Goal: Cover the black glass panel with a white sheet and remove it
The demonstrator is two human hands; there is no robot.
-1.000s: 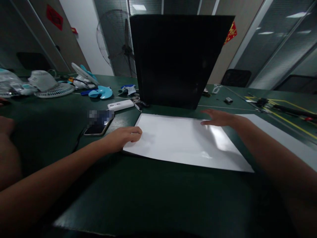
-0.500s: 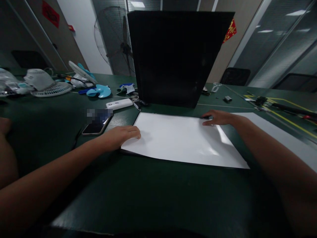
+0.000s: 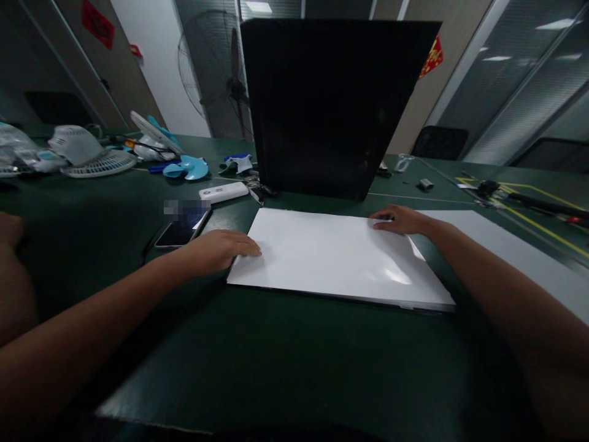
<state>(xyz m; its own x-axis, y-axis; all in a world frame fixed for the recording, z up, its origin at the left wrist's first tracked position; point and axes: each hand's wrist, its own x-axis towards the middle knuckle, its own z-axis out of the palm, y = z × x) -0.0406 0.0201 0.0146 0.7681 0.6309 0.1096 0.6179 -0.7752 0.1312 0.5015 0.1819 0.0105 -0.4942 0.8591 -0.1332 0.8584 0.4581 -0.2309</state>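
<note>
One white sheet (image 3: 317,261), flat on the green table (image 3: 299,362), before the black panel (image 3: 331,110); your left hand (image 3: 223,250), fingers extended over its left edge; your right hand (image 3: 401,220), well apart, at its far right corner, pinching or merely touching, cannot tell; one phone (image 3: 177,235), near your left wrist.

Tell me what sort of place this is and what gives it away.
Probably an office meeting room: a big green table, dark chair backs beyond it, and glass partitions with what look like blinds. I can't be certain of its usual use.
</note>
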